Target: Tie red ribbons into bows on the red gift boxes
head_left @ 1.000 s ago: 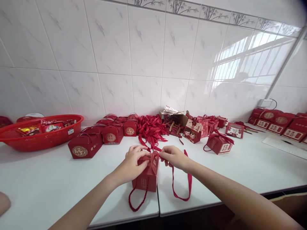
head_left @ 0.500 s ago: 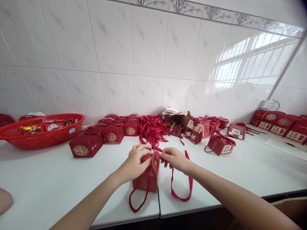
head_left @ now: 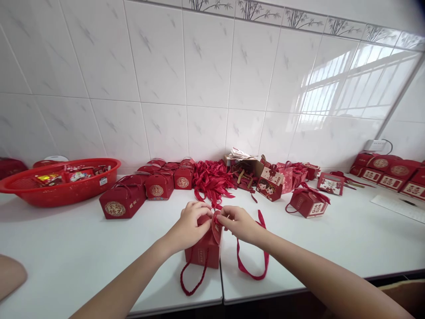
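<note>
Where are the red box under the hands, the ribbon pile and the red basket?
red box (head_left: 201, 256), head view, front face below the hands.
ribbon pile (head_left: 212, 179), head view, middle of the heap.
red basket (head_left: 59, 195), head view, front wall.

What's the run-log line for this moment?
left hand: on red gift box top | right hand: pinching red ribbon at box top | box: upright on white counter

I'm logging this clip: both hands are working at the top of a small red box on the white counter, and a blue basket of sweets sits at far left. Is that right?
Not quite: the basket at far left is red, not blue, as the head view shows. The rest holds: the left hand and right hand are at the top of the small red box on the white counter.
</note>
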`<state>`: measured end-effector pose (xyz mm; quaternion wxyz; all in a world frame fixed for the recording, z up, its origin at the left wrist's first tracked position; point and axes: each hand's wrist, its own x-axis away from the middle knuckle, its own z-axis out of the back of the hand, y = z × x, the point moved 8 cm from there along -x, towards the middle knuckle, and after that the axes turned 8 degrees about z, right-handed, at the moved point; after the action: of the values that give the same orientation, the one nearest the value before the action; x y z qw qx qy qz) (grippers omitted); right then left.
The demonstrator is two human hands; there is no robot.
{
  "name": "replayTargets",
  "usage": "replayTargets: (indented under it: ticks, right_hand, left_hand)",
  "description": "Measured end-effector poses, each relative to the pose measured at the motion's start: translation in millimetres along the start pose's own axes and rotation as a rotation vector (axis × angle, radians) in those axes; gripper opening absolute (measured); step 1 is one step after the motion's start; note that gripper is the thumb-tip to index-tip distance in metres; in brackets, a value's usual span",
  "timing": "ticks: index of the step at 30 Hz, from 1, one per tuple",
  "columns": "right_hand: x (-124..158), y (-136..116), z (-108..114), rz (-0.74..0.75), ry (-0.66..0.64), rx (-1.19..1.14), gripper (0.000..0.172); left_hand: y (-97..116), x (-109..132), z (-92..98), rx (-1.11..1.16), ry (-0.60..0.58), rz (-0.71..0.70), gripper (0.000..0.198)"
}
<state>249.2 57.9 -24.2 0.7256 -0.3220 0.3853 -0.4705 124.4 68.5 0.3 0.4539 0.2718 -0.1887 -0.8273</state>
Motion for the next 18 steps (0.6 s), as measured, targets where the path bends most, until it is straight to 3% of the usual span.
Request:
replayTargets:
  ticks: [4,5,10,12,15,18]
  right_hand:
    - [0,-11,8,0.119,0.09,0.109,0.012]
    - [0,-16,9,0.154,0.104,0.108,0.018]
    - [-3,-31,-2,0.226,-0.037,-0.204,0.039]
    - [-5,-32,1,0.204,-0.01,-0.262,0.042]
    - [-7,-34,10,0.171,0.043,-0.266,0.029]
    - [-4,-50,25,0.215,0.053,-0.353,0.023]
  left_hand:
    - [2,-1,2.1,0.024,0.006,0.008,0.014]
    - [3,-1,3.8,0.029,0.011,0.006,0.015]
    - [13,3,22.3,0.044,0.109,-0.027,0.017]
    - [17,7,33.3,0.062,0.183,-0.046,0.018]
    - [14,15,43.9,0.065,0.244,-0.045,0.017]
    - [-7,19,44.6,0.031,0.243,0.094,0.024]
